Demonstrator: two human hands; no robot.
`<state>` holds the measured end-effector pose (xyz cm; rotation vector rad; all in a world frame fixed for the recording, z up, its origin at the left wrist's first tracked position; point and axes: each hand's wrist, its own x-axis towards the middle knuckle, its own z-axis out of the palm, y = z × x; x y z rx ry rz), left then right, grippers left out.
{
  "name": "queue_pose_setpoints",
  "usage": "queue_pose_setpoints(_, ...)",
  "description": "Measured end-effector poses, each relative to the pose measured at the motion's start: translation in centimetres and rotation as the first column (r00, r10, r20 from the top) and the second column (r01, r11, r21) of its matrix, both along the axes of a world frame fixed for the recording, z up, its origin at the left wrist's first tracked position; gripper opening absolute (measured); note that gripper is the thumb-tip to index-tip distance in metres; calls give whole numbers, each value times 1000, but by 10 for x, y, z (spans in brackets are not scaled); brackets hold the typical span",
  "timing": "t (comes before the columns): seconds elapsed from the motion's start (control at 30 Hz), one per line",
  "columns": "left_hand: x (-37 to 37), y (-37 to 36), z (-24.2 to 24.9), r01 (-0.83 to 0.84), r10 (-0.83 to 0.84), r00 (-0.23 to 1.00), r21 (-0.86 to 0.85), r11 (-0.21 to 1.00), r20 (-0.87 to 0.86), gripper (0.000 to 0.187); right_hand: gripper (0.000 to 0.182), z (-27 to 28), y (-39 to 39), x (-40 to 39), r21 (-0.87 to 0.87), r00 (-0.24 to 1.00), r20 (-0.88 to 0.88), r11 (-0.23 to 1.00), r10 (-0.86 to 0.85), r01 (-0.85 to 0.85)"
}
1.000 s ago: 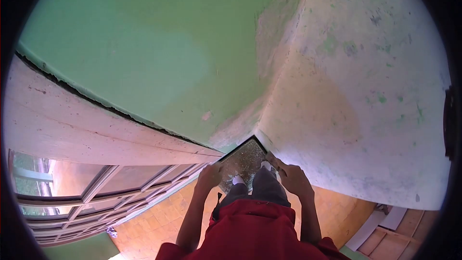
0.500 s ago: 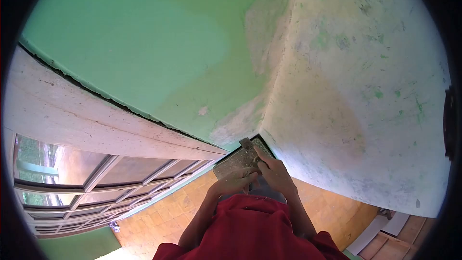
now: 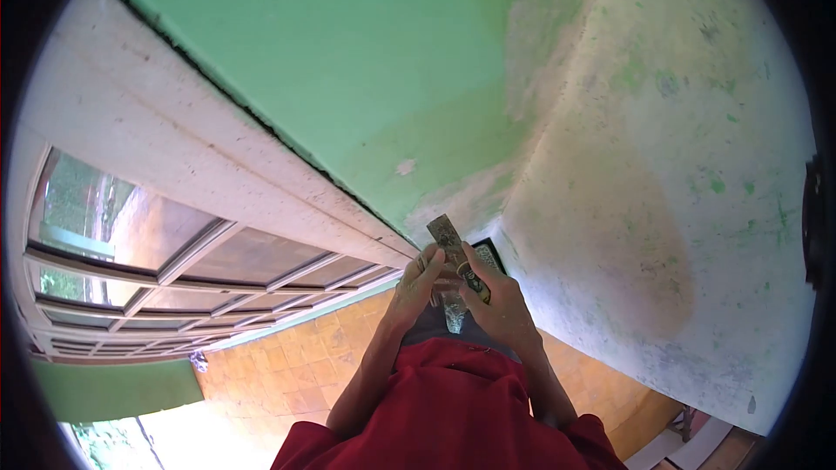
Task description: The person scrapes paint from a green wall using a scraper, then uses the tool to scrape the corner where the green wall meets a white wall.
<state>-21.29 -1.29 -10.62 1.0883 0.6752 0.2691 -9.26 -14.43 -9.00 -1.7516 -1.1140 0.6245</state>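
A flat scraper [image 3: 446, 233] with a worn grey blade and a dark handle points up and slightly left, in front of the wall corner. My right hand [image 3: 498, 300] is closed round its handle. At the scraper's left side is my left hand [image 3: 418, 283], fingers bent and thumb near the blade; whether it grips anything cannot be made out. Behind and below the hands, a dark-edged speckled surface [image 3: 489, 254] shows in part.
A green wall [image 3: 331, 61] meets a patchy white wall [image 3: 644, 165] at the corner. A window frame with panes [image 3: 196, 252] stands on the left. Orange floor tiles [image 3: 305, 357] lie below. Boards [image 3: 697, 444] are at the lower right.
The scraper and both hands have risen off the speckled surface, and the blade now shows in full. My left hand has moved up beside it. The view has turned and shifted left.
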Motion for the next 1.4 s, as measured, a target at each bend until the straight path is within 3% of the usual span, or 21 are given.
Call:
queue_pose_setpoints(0.07,-4,5,0,-62,63,998,-34,997,23,37,72,5,5,-12,-4,998,-62,1000,9,-9)
queue_pose_setpoints(0.13,-4,9,7,-226,229,969,-46,973,95,36,72,15,9,-22,-7,990,-140,1000,4,-5)
queue_pose_setpoints(0.17,-6,13,11,-227,231,968,-44,973,102,36,71,19,12,-27,-9,975,-221,1000,-14,12)
queue_pose_setpoints(0.27,-9,26,34,-140,125,963,44,989,239,36,71,25,23,-43,96,979,-200,994,-35,55)
queue_pose_setpoints(0.4,-8,41,75,-193,117,938,211,958,325,39,68,22,44,-60,210,968,-251,974,-33,88)
queue_pose_setpoints(0.47,-9,51,78,-226,126,924,250,942,361,40,66,32,55,-67,250,905,-425,964,22,95)
queue_pose_setpoints(0.57,-4,65,79,-203,35,903,355,913,428,43,64,34,69,-77,309,923,-375,928,-84,210)
queue_pose_setpoints(0.63,-1,66,87,-120,26,881,172,978,473,42,65,27,82,-77,336,937,-331,913,-116,231)
queue_pose_setpoints(0.77,3,73,103,-61,-16,868,140,988,497,41,62,35,93,-85,398,941,-247,861,-233,317)
queue_pose_setpoints(0.87,6,77,110,-40,-18,864,103,994,503,41,63,38,95,-80,417,958,-201,867,-204,272)
queue_pose_setpoints(1.0,16,72,117,-142,67,848,103,984,526,43,65,56,93,-77,321,924,-362,915,-121,245)
queue_pose_setpoints(1.07,22,70,126,-217,118,825,117,969,553,44,67,54,100,-71,452,957,-231,851,-177,266)
queue_pose_setpoints(1.2,22,77,133,-200,122,865,111,974,487,47,67,59,107,-60,424,962,-217,872,-164,244)
queue_pose_setpoints(1.27,23,77,135,-234,145,867,133,963,478,49,68,59,112,-52,494,988,-43,856,-150,152)
queue_pose_setpoints(1.4,28,72,155,-384,264,873,246,890,410,52,68,70,113,-44,440,989,-136,891,-55,110)
